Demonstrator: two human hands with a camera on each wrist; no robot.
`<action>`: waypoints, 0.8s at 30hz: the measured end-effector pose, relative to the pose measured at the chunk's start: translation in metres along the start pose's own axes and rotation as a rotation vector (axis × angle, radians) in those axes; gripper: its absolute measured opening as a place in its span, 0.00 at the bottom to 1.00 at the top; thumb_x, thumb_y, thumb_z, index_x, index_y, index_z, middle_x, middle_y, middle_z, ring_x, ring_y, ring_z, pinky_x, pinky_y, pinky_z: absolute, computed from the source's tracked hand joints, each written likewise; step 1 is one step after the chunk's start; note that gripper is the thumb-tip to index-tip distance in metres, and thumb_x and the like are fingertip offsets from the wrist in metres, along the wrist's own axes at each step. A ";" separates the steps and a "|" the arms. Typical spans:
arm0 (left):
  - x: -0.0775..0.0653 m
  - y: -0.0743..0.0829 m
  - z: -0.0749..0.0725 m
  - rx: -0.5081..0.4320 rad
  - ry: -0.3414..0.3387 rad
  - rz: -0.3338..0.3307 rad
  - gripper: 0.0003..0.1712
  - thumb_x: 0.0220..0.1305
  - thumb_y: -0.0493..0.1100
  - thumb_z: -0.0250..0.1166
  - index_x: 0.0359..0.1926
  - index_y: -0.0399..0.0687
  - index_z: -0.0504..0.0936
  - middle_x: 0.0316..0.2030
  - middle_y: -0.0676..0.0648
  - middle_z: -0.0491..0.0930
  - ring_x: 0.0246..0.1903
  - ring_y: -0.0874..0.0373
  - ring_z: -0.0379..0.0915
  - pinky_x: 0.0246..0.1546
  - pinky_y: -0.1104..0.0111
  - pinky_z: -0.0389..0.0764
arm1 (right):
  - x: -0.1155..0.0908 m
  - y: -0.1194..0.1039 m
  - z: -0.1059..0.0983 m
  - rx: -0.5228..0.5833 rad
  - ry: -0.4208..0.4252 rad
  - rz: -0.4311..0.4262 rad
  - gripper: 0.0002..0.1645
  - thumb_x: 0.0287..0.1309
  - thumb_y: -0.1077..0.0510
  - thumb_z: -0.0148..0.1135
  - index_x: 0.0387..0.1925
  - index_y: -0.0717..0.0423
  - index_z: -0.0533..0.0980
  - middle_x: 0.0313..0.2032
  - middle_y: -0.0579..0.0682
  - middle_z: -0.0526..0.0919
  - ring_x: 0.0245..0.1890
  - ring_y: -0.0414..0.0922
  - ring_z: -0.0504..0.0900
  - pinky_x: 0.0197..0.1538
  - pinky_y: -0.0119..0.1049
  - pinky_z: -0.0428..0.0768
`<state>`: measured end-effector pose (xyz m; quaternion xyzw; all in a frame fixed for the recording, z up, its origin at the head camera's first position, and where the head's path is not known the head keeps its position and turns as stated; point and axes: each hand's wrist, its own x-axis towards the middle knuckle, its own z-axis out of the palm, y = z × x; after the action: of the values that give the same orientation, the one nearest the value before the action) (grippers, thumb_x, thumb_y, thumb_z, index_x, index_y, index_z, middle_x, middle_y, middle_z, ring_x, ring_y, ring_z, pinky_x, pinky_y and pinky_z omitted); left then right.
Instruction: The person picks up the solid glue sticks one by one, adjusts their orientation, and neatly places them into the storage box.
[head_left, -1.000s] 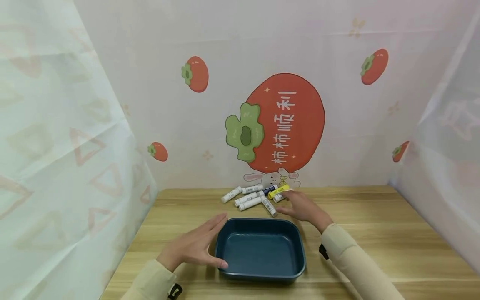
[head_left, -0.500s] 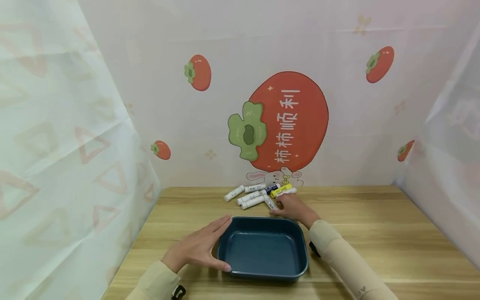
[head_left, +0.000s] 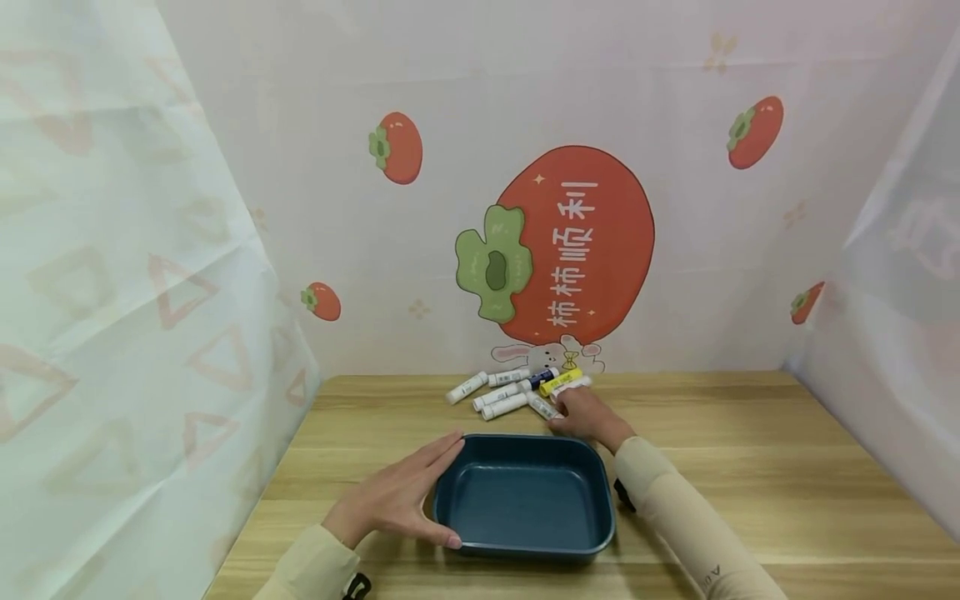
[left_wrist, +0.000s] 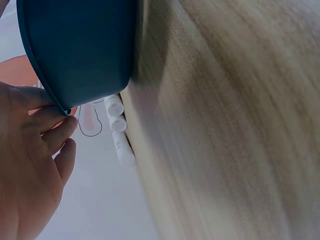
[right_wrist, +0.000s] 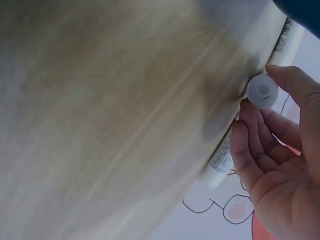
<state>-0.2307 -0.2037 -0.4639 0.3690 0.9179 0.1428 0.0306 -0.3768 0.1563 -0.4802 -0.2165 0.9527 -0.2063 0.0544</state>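
Observation:
Beyond the dark blue rectangular pan (head_left: 528, 552), my right hand (head_left: 588, 417) pinches the near end of a white glue stick (head_left: 543, 406). In the right wrist view, thumb and fingertips are at either side of the round end of that glue stick (right_wrist: 262, 91), right at the tabletop. The hand hides part of its length in the head view. My left hand (head_left: 397, 496) spans the pan's left side with fingers extended, thumb at the front corner. In the left wrist view, its fingertips (left_wrist: 67, 125) are at the rim of the pan (left_wrist: 80, 55).
Several other white glue sticks (head_left: 504, 406) lie in a loose group near the back wall. Among them are a yellow one (head_left: 561, 382) and a dark blue one (head_left: 540, 379). The wooden table (head_left: 750, 500) meets printed sheets (head_left: 697, 250) at back and sides.
My right hand has moved left and closed its thumb and fingers on the near end of the white glue stick. My left hand stays at the pan.

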 end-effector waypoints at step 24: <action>0.001 0.007 -0.002 -0.009 -0.026 -0.051 0.75 0.53 0.83 0.67 0.86 0.46 0.46 0.86 0.47 0.44 0.84 0.46 0.49 0.77 0.46 0.67 | -0.039 -0.032 -0.075 -0.135 0.146 -0.084 0.14 0.61 0.56 0.74 0.22 0.53 0.80 0.17 0.44 0.71 0.19 0.40 0.69 0.26 0.31 0.67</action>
<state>-0.2269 -0.1985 -0.4603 0.3473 0.9258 0.1412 0.0479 -0.3436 0.1747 -0.3983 -0.2440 0.9558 -0.1591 -0.0385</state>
